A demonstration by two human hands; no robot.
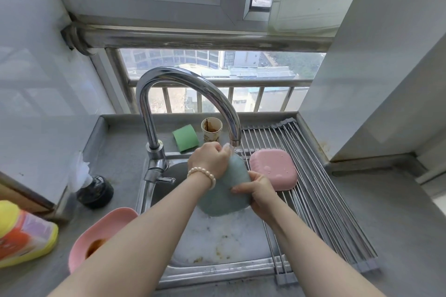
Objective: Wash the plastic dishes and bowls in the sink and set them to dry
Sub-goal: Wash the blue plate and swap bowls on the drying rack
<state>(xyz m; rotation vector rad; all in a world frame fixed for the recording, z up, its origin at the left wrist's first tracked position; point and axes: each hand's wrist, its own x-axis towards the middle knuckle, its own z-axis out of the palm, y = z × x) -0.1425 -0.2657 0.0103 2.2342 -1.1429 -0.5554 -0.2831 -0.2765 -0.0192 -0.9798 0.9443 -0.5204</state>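
I hold a teal plastic dish [226, 190] tilted over the sink [217, 246], its upper edge under the running tap [235, 142]. My left hand [210, 159] grips the dish's top edge under the water. My right hand [259, 194] holds its lower right edge, thumb across the face. A pink square dish [274, 169] lies upside down, wet, on the roll-up drying rack [321, 202] to the right. A dirty pink bowl [96, 239] with brown residue sits on the counter left of the sink, partly hidden by my left forearm.
A green sponge [185, 138] and a stained paper cup [211, 130] stand behind the sink. A yellow detergent bottle [24, 234] lies at the far left, and a black drain plug [95, 191] sits by the wall. The sink bottom holds foamy water and food bits.
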